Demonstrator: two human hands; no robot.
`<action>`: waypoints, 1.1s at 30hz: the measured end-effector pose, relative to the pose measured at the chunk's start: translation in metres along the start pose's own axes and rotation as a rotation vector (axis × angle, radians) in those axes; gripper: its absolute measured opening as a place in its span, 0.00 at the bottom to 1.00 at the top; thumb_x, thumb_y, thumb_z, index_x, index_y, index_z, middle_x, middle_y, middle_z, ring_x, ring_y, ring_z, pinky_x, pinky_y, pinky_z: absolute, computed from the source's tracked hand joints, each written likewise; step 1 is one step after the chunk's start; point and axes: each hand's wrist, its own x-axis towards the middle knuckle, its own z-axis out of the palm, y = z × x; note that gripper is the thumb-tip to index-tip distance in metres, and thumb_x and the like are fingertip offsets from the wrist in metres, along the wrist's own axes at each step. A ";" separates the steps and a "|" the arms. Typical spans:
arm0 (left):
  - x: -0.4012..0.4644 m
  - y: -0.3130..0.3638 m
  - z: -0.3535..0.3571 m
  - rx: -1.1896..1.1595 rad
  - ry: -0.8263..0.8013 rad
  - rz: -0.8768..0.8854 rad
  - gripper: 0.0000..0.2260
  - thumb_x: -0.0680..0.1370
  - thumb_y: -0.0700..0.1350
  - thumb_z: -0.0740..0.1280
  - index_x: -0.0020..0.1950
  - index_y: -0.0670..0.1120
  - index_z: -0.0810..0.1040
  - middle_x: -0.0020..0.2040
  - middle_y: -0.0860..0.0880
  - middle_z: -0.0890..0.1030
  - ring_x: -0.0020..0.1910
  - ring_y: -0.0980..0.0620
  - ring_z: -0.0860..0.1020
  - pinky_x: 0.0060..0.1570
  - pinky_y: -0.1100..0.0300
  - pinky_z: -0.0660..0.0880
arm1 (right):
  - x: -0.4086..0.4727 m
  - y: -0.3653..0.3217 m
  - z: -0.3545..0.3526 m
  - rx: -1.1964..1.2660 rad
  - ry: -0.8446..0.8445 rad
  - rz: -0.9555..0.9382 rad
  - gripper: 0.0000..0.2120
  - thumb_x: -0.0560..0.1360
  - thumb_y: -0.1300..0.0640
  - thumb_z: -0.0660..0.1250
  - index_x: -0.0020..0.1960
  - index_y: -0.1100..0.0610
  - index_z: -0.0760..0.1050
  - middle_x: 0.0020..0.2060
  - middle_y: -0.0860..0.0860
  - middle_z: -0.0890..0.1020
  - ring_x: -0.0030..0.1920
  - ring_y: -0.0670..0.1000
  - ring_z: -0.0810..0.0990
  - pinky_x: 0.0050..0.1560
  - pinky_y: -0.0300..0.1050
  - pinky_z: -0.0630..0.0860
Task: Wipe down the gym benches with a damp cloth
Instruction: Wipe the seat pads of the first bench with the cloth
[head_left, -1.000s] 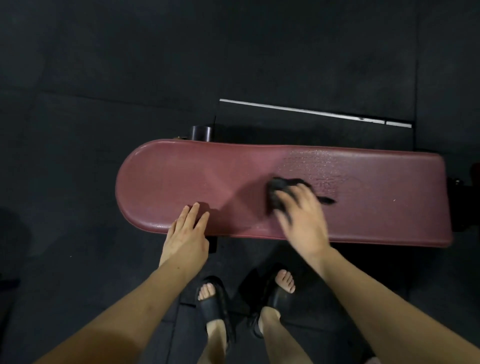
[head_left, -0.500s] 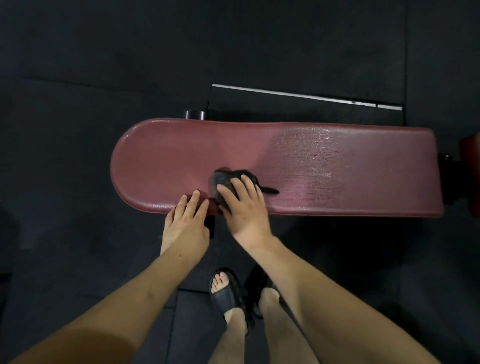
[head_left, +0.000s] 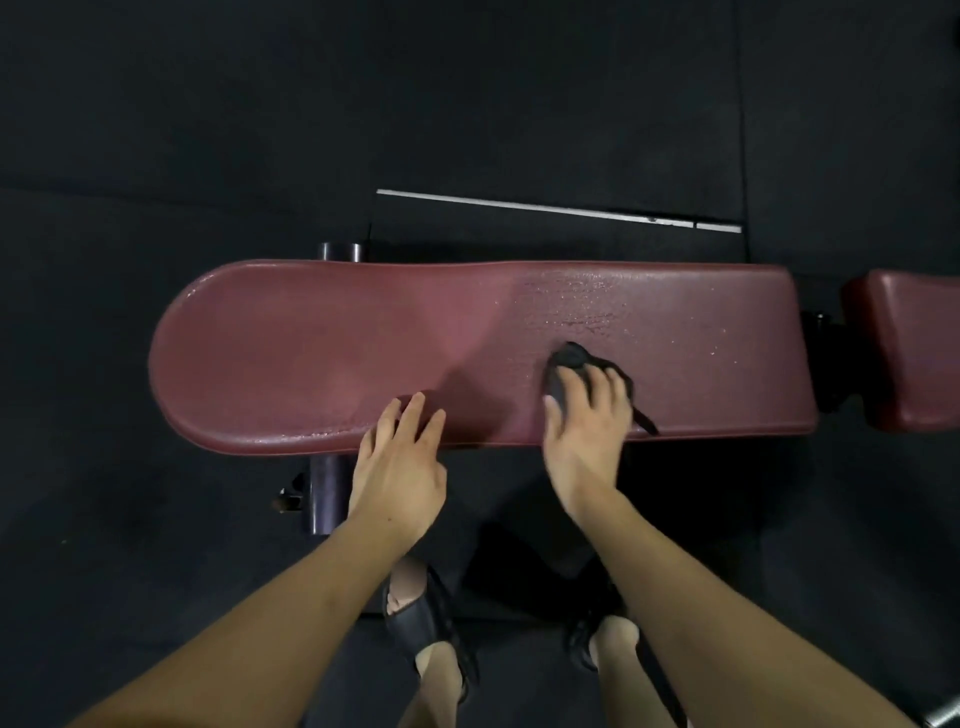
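A long maroon gym bench pad (head_left: 311, 353) lies across the view, rounded at its left end. Its right half glistens with wet streaks. A dark bunched cloth (head_left: 574, 364) sits on the pad right of centre, near the front edge. My right hand (head_left: 584, 431) lies on top of the cloth with its fingers spread over it, pressing it onto the pad. My left hand (head_left: 400, 462) rests with straight fingers on the pad's front edge, left of the cloth.
A second maroon pad (head_left: 914, 353) begins at the far right behind a black hinge. Dark frame tubes (head_left: 324, 493) stick out under the bench at the left. My feet in black sandals (head_left: 421, 618) stand on the black rubber floor.
My right hand slid the cloth left to beside my left hand, then back right along the pad. My left hand stayed on the front edge.
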 end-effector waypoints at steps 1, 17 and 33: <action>0.002 0.001 -0.001 -0.002 0.010 -0.007 0.27 0.83 0.46 0.58 0.83 0.51 0.58 0.84 0.49 0.52 0.82 0.43 0.49 0.79 0.44 0.55 | 0.009 -0.019 0.004 0.008 -0.021 -0.048 0.19 0.79 0.49 0.64 0.67 0.55 0.79 0.67 0.59 0.78 0.72 0.66 0.71 0.71 0.67 0.69; 0.076 0.081 -0.016 -0.005 0.107 -0.029 0.28 0.82 0.45 0.58 0.83 0.51 0.58 0.84 0.49 0.54 0.82 0.47 0.50 0.80 0.47 0.54 | 0.146 0.118 -0.034 0.018 0.030 0.107 0.20 0.78 0.48 0.65 0.65 0.57 0.79 0.64 0.59 0.79 0.68 0.66 0.73 0.69 0.65 0.70; 0.104 0.146 -0.010 0.001 0.062 0.015 0.29 0.82 0.44 0.59 0.83 0.52 0.56 0.84 0.50 0.50 0.83 0.48 0.46 0.80 0.46 0.54 | 0.196 0.183 -0.056 0.033 0.018 -0.240 0.18 0.79 0.50 0.67 0.66 0.57 0.79 0.61 0.57 0.79 0.65 0.65 0.75 0.69 0.59 0.72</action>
